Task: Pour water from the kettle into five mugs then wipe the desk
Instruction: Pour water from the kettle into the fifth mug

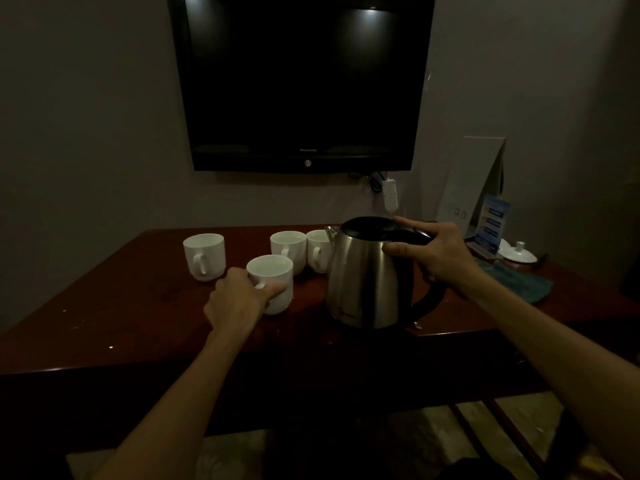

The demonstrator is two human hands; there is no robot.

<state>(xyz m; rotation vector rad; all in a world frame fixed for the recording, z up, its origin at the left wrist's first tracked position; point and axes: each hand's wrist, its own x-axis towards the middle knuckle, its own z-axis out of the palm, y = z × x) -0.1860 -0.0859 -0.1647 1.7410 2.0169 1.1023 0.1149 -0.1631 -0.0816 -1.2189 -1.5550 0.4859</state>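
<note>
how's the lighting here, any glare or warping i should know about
Head view: dim overall, white mugs stand out while the dark desk loses detail; two ceiling-light reflections glare on the TV top; a soft sheen on the steel kettle; wide-angle lens bows the TV edges and stretches the forearms; lower corners nearly black.

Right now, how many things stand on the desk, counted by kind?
White mugs: 4
Steel kettle: 1
Teal cloth: 1
White lidded cup: 1
Blue card stand: 1
Total: 8
</note>
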